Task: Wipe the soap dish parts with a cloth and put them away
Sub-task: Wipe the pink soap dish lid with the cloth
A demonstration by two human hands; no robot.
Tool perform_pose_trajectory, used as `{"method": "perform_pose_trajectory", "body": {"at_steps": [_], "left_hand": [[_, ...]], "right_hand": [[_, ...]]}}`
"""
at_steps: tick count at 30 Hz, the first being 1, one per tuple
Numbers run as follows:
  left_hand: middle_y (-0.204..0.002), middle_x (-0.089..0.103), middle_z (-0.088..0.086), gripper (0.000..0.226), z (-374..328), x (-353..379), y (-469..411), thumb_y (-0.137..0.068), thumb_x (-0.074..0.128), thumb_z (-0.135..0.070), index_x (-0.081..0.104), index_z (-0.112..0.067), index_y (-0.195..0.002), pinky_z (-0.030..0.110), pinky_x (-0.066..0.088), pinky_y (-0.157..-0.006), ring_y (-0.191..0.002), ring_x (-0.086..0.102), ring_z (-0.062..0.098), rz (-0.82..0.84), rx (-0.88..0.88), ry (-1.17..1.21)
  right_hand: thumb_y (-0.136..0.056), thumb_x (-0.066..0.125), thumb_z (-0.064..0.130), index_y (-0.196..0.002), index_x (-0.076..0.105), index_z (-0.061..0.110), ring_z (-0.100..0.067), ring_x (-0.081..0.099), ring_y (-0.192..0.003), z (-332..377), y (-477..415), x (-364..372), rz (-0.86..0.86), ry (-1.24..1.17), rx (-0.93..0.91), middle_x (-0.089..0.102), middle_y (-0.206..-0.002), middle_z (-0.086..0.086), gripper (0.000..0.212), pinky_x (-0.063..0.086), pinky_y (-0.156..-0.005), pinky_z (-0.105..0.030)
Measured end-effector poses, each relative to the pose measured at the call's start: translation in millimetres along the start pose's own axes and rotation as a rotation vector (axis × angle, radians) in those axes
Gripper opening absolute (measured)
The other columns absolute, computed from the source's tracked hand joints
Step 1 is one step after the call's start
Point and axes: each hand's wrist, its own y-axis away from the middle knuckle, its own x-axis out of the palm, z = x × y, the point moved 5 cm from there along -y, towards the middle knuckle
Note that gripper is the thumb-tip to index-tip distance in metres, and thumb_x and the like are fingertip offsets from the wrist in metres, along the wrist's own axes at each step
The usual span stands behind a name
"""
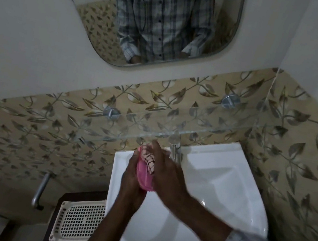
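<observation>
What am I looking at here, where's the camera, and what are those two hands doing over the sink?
There is no machine here. This is one picture from a camera worn on a person's head, looking down at their own hands. The left hand holds a pink soap dish part over a white sink. The right hand presses a checked cloth against it, as if wiping. A metal tap stands just behind the hands. A glass shelf runs along the leaf-patterned tiles, and a mirror above reflects the person's checked shirt. Left of the sink, a cream perforated tray lies on a dark stand.
</observation>
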Motion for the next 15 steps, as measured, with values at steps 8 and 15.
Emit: {"method": "perform_pose_trajectory", "body": {"at_steps": [8,15], "left_hand": [[-0.122,0.067,0.024,0.06,-9,-21,-3,-0.099,0.039,-0.052,0.058,-0.006,-0.133,0.045,0.06,-0.084,-0.105,0.068,0.039,-0.032,0.019,-0.118],[-0.096,0.068,0.027,0.06,-9,-10,-14,-0.101,0.035,-0.047,0.067,0.002,-0.116,0.037,0.063,-0.061,-0.073,0.075,0.03,-0.116,-0.142,0.002]], "right_hand": [[-0.086,0.062,0.005,-0.086,0.074,0.007,-0.017,0.074,-0.065,-31,-2,-22,-0.045,-0.662,0.599,0.076,-0.077,-0.007,0.012,0.063,-0.057,-0.034],[-0.066,0.069,-0.007,-0.112,0.067,0.018,-0.019,0.065,-0.084,10,26,11,0.033,-0.467,-0.132,0.07,-0.104,-0.005,0.052,0.056,-0.077,-0.031]]}}
